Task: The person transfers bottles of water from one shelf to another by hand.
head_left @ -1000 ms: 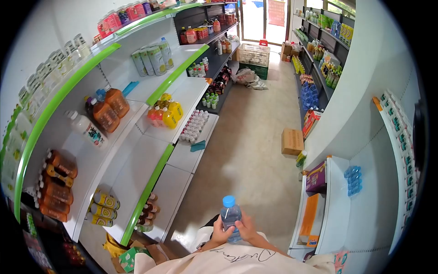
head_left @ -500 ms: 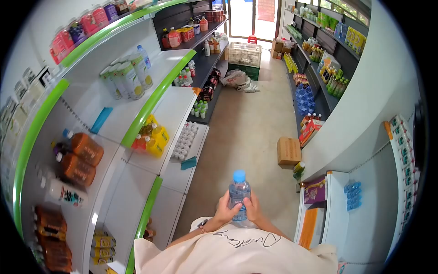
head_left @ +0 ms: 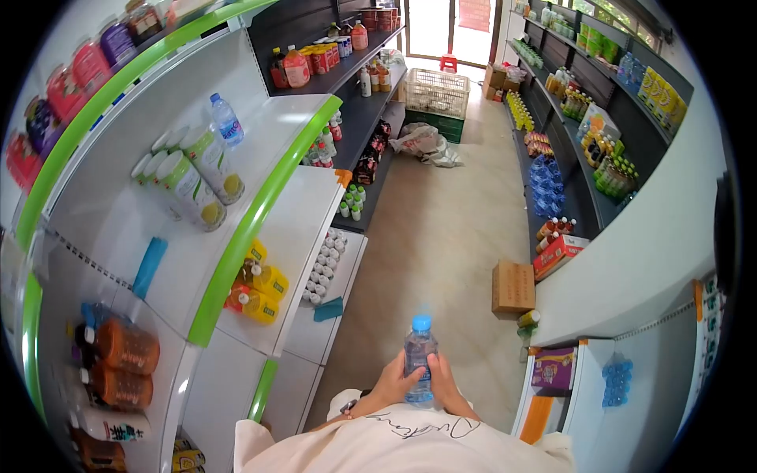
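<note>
A clear water bottle (head_left: 421, 347) with a blue cap stands upright in front of my body, low in the middle of the view. My left hand (head_left: 393, 381) is wrapped round its left side, the thumb lying across the label. From the other side my right hand (head_left: 444, 380) grips the same bottle, its thumb pressed near the top of the label. The fingers behind the bottle are partly hidden.
White shelves with green edges (head_left: 236, 260) rise close on my left, bearing cans (head_left: 192, 185) and yellow bottles (head_left: 264, 280). Along the aisle floor (head_left: 426, 236) stand a cardboard box (head_left: 513, 287) at right and a stacked crate (head_left: 436, 93) at the far end. Dark shelves (head_left: 587, 118) line the right.
My view has shifted forward along the aisle, so the left shelves look nearer. Both hands still hold the bottle, which sits slightly lower and farther right in view.
</note>
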Demonstrator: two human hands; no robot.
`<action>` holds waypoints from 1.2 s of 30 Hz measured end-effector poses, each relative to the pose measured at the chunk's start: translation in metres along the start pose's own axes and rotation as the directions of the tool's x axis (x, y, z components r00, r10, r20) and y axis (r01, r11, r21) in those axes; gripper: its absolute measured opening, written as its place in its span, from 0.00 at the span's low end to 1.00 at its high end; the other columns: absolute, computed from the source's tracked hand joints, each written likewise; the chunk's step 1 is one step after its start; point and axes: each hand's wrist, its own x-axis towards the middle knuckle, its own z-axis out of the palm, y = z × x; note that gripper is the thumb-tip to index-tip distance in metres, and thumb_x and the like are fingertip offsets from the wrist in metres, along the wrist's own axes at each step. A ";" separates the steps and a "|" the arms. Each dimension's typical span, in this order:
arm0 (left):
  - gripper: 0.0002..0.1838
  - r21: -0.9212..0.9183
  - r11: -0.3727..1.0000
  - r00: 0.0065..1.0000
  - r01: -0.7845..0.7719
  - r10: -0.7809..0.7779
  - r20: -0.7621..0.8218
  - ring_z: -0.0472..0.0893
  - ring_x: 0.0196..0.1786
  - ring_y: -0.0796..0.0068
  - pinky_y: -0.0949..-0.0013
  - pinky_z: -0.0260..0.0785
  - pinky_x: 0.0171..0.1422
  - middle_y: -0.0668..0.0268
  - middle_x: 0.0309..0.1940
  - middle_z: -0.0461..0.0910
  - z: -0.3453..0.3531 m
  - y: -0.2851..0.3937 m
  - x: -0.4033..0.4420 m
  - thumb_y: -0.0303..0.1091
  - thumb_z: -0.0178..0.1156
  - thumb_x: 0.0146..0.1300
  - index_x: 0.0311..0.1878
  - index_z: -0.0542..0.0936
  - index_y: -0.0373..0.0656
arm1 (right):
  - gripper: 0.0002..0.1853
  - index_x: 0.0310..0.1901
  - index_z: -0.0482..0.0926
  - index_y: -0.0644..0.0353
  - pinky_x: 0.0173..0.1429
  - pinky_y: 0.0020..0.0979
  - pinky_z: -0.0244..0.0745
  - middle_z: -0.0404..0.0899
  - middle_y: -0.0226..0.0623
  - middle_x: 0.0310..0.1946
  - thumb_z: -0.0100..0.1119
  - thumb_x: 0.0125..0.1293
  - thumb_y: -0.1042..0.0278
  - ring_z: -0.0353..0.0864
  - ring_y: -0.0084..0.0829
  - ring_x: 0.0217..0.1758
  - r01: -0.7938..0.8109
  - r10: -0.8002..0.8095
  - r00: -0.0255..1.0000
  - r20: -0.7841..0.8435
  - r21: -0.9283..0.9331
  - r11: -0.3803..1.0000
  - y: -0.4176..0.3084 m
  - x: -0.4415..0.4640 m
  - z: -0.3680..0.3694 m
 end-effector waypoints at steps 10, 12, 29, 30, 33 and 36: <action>0.25 0.171 0.985 0.993 -0.019 0.039 -0.114 0.78 0.39 0.78 0.71 0.72 0.44 0.62 0.39 0.81 -0.069 0.045 0.243 0.39 0.64 0.63 0.58 0.70 0.37 | 0.25 0.50 0.67 0.61 0.40 0.47 0.71 0.78 0.59 0.31 0.42 0.71 0.43 0.79 0.61 0.37 0.120 -0.094 0.986 0.141 -0.188 0.975 -0.070 0.264 -0.049; 0.24 0.018 0.998 0.986 -0.054 0.056 -0.159 0.77 0.34 0.81 0.75 0.71 0.39 0.63 0.37 0.81 -0.085 0.055 0.301 0.38 0.65 0.61 0.56 0.70 0.37 | 0.26 0.50 0.66 0.61 0.40 0.49 0.71 0.78 0.60 0.32 0.42 0.71 0.42 0.79 0.62 0.39 0.031 0.026 0.982 0.186 -0.298 0.954 -0.114 0.317 -0.061; 0.33 0.202 0.974 0.835 -0.104 0.195 -0.514 0.75 0.57 0.70 0.65 0.75 0.55 0.60 0.54 0.73 -0.271 0.233 0.474 0.32 0.72 0.53 0.59 0.68 0.38 | 0.42 0.72 0.47 0.62 0.54 0.34 0.71 0.70 0.47 0.54 0.59 0.66 0.53 0.72 0.36 0.52 0.474 -0.207 0.382 0.900 0.001 0.880 -0.288 0.634 0.010; 0.33 0.315 0.941 0.799 -0.127 0.285 -0.529 0.74 0.58 0.69 0.65 0.76 0.54 0.60 0.54 0.72 -0.290 0.251 0.490 0.33 0.72 0.52 0.59 0.68 0.38 | 0.41 0.71 0.49 0.62 0.53 0.34 0.72 0.71 0.46 0.54 0.60 0.65 0.55 0.73 0.35 0.52 0.517 -0.311 0.340 0.888 0.100 0.850 -0.310 0.658 0.028; 0.33 0.698 0.716 0.689 -0.036 0.523 -0.501 0.74 0.55 0.66 0.64 0.77 0.53 0.58 0.53 0.68 -0.350 0.289 0.533 0.36 0.73 0.51 0.57 0.69 0.36 | 0.36 0.67 0.55 0.68 0.57 0.38 0.71 0.74 0.51 0.55 0.60 0.63 0.63 0.75 0.42 0.59 0.619 -0.395 0.350 0.849 0.107 0.778 -0.334 0.735 0.080; 0.34 0.725 0.686 0.668 0.062 0.511 -0.541 0.75 0.51 0.66 0.66 0.77 0.48 0.56 0.52 0.68 -0.418 0.302 0.571 0.38 0.72 0.52 0.58 0.68 0.34 | 0.34 0.69 0.53 0.62 0.54 0.29 0.70 0.73 0.47 0.55 0.59 0.66 0.69 0.73 0.31 0.52 0.611 -0.432 0.252 0.866 0.205 0.765 -0.353 0.800 0.133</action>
